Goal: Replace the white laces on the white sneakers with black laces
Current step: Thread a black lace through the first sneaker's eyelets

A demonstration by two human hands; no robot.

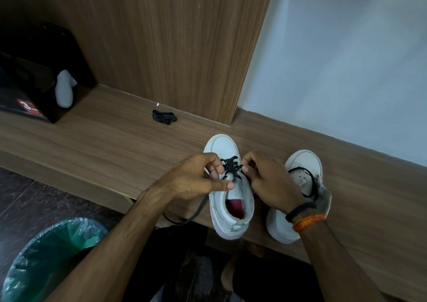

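Two white sneakers stand on a wooden bench, toes pointing away from me. The left sneaker has a black lace crossed through its front eyelets. My left hand pinches the lace at the shoe's left side, and one lace end trails down over the bench edge. My right hand pinches the lace at the right side of the same shoe. The right sneaker stands behind my right hand with a black lace looped loosely over it. A bundled spare black lace lies further back on the bench.
A black box with a red label and a white object against it stands at the bench's far left. A bin lined with a green bag stands on the dark floor at lower left. A wood panel and a white wall rise behind the bench.
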